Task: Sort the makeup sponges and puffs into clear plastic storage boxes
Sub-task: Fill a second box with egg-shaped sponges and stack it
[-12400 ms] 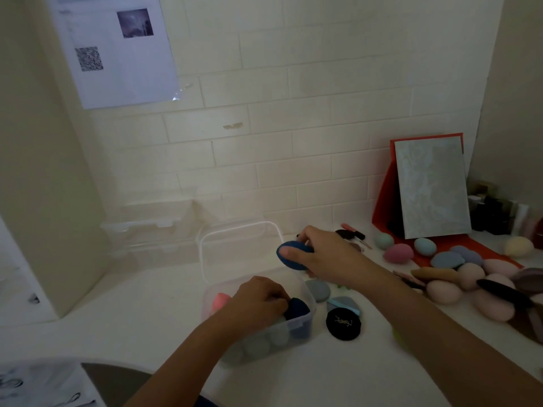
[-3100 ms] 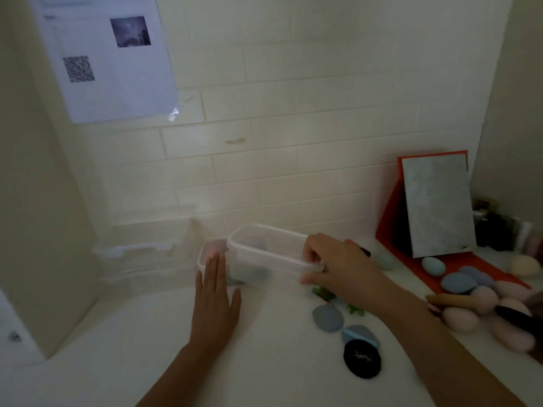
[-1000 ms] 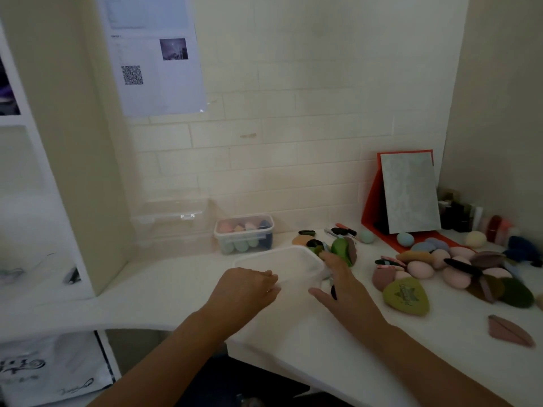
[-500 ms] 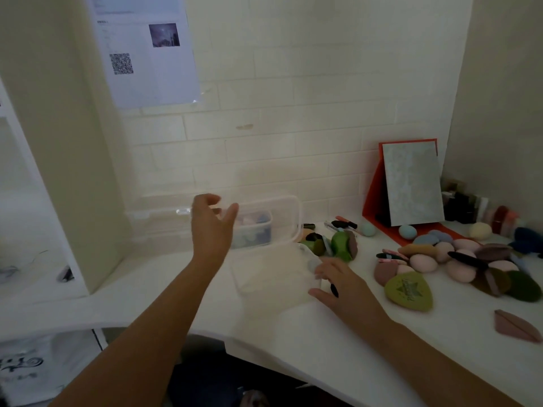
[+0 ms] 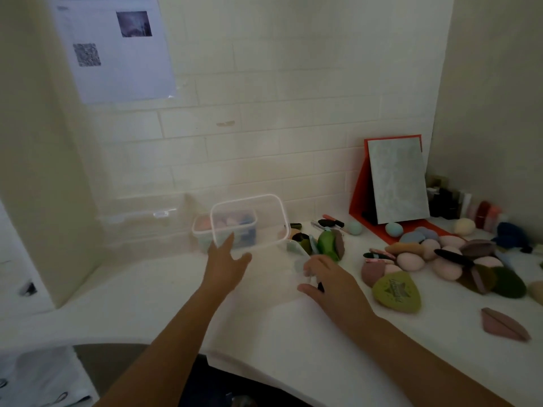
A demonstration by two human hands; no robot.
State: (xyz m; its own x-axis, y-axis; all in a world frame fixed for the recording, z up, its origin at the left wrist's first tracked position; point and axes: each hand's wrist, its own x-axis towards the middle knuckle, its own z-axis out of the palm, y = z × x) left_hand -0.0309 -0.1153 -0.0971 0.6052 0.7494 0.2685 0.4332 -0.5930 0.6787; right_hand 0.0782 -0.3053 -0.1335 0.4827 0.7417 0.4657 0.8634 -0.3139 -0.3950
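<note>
Risk: clear plastic lid [image 5: 264, 227] propped above straight left hand [image 5: 226, 265] fingers may fall shut; right hand [image 5: 329, 279] fingers grip clear rectangular plastic box [image 5: 295, 249] corner.

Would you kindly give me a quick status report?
Left hand open, against the raised lid. Right hand grips the clear box. Filled box behind; loose sponges lie right.

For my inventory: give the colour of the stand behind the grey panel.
Red-orange stand, clearest in the head view.
</note>
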